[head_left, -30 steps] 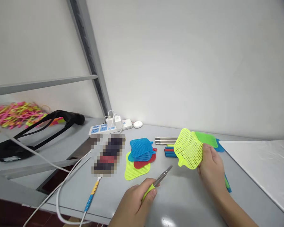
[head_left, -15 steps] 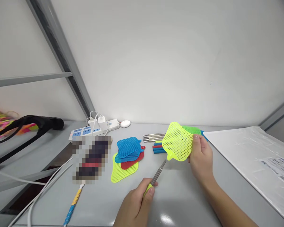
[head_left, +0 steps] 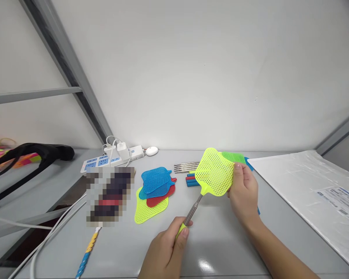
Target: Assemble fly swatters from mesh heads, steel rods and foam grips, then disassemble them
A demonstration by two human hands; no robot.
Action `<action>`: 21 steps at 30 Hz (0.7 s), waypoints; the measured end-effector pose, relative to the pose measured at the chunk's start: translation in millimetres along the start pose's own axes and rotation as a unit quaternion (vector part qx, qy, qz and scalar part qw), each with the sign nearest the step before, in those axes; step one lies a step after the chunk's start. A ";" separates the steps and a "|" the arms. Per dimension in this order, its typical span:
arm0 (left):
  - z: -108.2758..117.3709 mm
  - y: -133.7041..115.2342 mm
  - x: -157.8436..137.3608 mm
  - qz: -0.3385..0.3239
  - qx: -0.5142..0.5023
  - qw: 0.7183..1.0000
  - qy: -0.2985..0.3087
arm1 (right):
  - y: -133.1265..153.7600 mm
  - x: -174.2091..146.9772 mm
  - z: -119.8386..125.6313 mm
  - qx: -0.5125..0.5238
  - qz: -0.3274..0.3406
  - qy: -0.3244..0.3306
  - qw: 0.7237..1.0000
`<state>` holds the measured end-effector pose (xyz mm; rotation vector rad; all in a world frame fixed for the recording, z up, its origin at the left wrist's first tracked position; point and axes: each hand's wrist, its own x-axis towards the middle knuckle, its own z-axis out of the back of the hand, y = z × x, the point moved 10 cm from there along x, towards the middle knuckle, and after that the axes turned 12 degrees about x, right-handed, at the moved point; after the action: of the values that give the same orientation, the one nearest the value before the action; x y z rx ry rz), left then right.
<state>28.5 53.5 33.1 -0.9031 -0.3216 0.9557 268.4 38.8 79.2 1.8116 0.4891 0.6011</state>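
My right hand [head_left: 244, 190] pinches the right edge of a yellow-green fly swatter head [head_left: 214, 172], tilted with its neck pointing down left. My left hand [head_left: 165, 248] is closed around the yellow-green grip of a telescopic metal rod [head_left: 192, 211]. The rod's tip meets the head's neck; how deep it sits inside cannot be seen. Left of the hands lies a loose pile of swatter heads: blue ones [head_left: 156, 180], a red one [head_left: 162, 198] and a yellow-green one [head_left: 149, 212]. Behind the held head are metal rods [head_left: 184, 167] with coloured grips [head_left: 192, 183], partly covered.
A green swatter head [head_left: 235, 157] lies behind my right hand. At right is a white plastic-wrapped package [head_left: 302, 193]. On the left are a power strip [head_left: 97, 162] with chargers, a pixelated object [head_left: 110, 197], white cables [head_left: 58, 224] and a black frame-like object [head_left: 46, 151].
The rod's tip and the head's neck have come together, where a slight gap showed before. Both hands keep their holds. The whole view has shifted slightly.
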 end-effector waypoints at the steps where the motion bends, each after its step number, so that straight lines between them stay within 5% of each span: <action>1: 0.6 -0.1 -0.2 0.001 0.003 1.000 -0.002 | -0.4 -0.2 -0.2 0.001 -0.001 0.001 1.000; 7: -0.9 -0.5 0.3 0.001 0.002 1.000 0.021 | 3.5 1.3 -7.2 -0.010 0.000 0.035 0.999; 12: 1.9 0.0 -1.8 0.014 0.001 1.000 0.021 | -12.4 -2.6 -18.2 0.047 -0.084 0.079 0.992; 21: 0.6 -2.7 1.8 0.043 -0.045 0.998 0.028 | -28.1 -37.7 -61.4 0.102 -0.159 0.267 0.945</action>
<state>30.7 54.6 35.3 -1.0322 -0.2812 0.9991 199.8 70.3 62.3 1.6954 1.2257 0.8388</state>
